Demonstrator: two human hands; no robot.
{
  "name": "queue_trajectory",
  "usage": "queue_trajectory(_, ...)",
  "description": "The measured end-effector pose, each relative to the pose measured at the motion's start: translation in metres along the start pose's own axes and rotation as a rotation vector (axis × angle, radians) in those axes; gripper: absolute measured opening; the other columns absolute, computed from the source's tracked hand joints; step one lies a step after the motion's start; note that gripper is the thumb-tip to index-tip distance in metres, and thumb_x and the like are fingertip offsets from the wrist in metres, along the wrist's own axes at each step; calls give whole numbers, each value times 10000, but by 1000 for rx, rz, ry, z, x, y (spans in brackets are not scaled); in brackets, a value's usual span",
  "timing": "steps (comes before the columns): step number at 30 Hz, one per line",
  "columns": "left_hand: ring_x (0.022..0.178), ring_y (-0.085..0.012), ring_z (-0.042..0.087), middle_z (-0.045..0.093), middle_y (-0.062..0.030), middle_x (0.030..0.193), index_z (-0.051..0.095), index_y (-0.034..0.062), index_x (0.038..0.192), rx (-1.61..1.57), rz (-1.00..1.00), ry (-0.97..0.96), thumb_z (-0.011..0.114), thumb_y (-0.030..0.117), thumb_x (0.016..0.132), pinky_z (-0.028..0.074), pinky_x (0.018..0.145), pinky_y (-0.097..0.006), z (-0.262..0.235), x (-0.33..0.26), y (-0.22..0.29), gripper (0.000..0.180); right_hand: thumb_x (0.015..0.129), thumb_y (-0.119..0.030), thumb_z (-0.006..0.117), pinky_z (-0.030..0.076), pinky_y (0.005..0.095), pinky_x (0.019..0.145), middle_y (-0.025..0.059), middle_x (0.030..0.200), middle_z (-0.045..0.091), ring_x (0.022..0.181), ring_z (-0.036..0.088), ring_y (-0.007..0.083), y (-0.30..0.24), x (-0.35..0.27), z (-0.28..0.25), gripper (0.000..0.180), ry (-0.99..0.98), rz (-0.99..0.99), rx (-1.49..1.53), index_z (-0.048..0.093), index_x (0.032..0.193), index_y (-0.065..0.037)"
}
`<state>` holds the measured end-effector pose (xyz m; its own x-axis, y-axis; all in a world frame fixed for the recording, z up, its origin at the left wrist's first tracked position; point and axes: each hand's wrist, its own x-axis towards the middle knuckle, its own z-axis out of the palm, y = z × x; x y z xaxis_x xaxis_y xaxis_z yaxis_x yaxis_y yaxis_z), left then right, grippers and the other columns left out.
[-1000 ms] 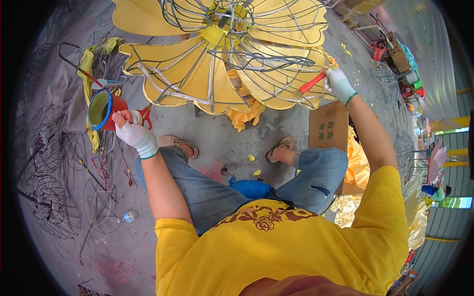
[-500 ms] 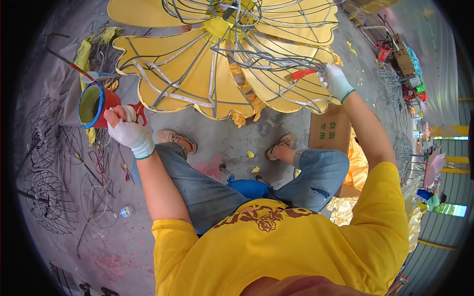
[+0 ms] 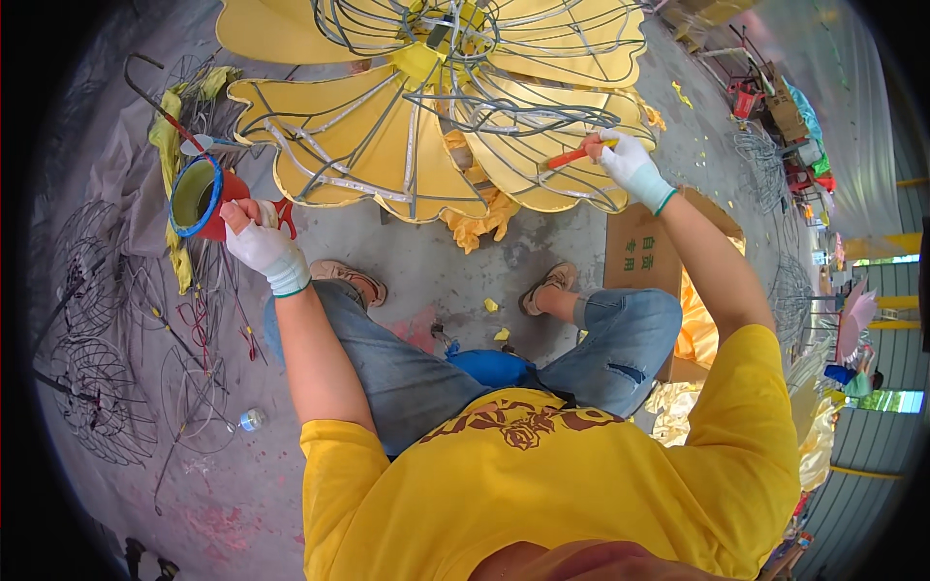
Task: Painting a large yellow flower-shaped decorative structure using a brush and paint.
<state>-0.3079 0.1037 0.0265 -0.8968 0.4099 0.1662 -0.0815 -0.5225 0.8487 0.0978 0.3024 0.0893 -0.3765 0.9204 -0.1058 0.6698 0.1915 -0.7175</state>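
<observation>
My left hand (image 3: 266,254), in a white fingertip-less glove, is closed around a red cup (image 3: 215,215) with a blue rim. The cup is tilted, and its pale inside shows. A red loop (image 3: 285,215) sticks out beside the fingers; whether it is the cup's handle I cannot tell. My gloved right hand (image 3: 632,168) grips a red-handled brush (image 3: 572,157), its tip over the lower right yellow petal (image 3: 528,174). Grey wire ribs run across this petal, which belongs to a large flower-shaped frame (image 3: 418,64). White strips lie along ribs of the lower left petal (image 3: 373,145).
A hooked rod (image 3: 160,108) rises beside the cup. Wire frames (image 3: 95,358) lie on the left, near a small bottle (image 3: 251,419). Right of my legs stands a cardboard box (image 3: 635,254) with yellow cloth (image 3: 696,324). More yellow cloth (image 3: 481,221) hangs beneath the petals.
My right hand has moved left and slightly down with the brush, whose tip is now lower on the petal. My left hand and the cup have shifted slightly right. The flower frame appears slightly higher.
</observation>
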Motion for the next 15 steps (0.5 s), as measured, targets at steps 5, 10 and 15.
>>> queue_trajectory(5, 462, -93, 247, 293, 10, 502, 325, 92, 594, 3, -11, 22, 411, 371, 932, 180, 446, -257, -3, -1, 3, 446, 801, -203, 556, 434, 283, 627, 86, 677, 579, 630, 535, 168, -27, -26, -30, 183, -33, -105, -265, 594, 820, -24)
queue_trajectory(10, 453, -88, 242, 291, 12, 498, 328, 93, 585, -24, -11, 11, 411, 371, 933, 168, 433, -259, -4, 0, 3, 452, 794, -185, 551, 435, 291, 628, 119, 667, 560, 642, 531, 183, -54, -70, -57, 178, 73, -114, -388, 579, 820, -11)
queue_trajectory(15, 445, -87, 239, 288, 13, 495, 329, 97, 584, -33, -8, 1, 411, 364, 934, 163, 428, -260, -2, -1, 1, 448, 790, -165, 546, 434, 281, 617, 112, 641, 547, 632, 531, 163, -54, -89, -52, 165, 223, -175, -247, 565, 798, -1)
